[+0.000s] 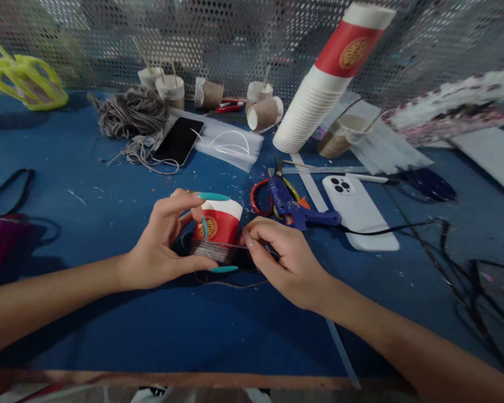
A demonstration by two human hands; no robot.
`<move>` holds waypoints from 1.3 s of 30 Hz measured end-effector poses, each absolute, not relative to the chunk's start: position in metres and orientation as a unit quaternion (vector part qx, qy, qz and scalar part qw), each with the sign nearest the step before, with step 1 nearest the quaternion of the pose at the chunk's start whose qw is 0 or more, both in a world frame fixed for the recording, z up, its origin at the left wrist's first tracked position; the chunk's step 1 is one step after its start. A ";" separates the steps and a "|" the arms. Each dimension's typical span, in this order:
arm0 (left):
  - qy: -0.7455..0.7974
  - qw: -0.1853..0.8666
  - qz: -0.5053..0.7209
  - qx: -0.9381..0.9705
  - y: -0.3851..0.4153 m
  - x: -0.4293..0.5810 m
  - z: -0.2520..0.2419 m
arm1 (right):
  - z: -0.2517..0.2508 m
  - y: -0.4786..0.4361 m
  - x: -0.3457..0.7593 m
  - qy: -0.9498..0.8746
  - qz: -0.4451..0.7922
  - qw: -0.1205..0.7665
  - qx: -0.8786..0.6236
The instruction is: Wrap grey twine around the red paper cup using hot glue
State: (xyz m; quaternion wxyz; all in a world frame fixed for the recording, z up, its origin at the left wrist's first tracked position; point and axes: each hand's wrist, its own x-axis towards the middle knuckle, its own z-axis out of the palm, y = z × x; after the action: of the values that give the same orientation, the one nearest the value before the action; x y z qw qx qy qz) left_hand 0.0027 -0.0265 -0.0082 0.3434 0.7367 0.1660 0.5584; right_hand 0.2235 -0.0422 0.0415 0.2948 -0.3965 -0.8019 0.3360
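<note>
A red and white paper cup (224,223) is tipped over near the middle of the blue table, its lower part wrapped in grey-brown cord (213,252). Around its left side curl the fingers of my left hand (163,240), with long turquoise nails; the thumb is at the wrapped part and the index finger at the white part. My right hand (285,257) pinches a strand of the cord just right of the cup. Loose cord trails on the table below both hands. A blue glue gun (292,204) lies beyond my right hand, over red-and-yellow-handled scissors (258,198).
A tall leaning stack of paper cups (315,101) stands behind. Further items are a grey cord bundle (130,112), a black phone (179,141), clear glue sticks (231,143), a white phone (359,212), several cord-wrapped cups and black cables (445,268) at right.
</note>
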 end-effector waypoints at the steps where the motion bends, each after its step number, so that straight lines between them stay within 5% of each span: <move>1: 0.164 0.337 0.554 0.743 -0.026 0.002 -0.008 | 0.041 -0.042 0.223 -0.802 0.334 0.296 -0.397; 25: 0.176 0.360 0.531 0.747 -0.029 0.000 -0.006 | 0.041 -0.042 0.223 -0.792 0.349 0.298 -0.402; 39: 0.268 0.157 0.392 0.866 -0.025 -0.009 0.017 | 0.038 -0.044 0.222 -0.779 0.361 0.329 -0.394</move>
State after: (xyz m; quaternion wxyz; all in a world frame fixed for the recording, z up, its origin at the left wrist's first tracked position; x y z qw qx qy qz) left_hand -0.0092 -0.0253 0.0168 0.1572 0.8658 0.2680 0.3921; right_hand 0.2215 -0.0439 0.0375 0.3285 -0.3937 -0.7788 0.3612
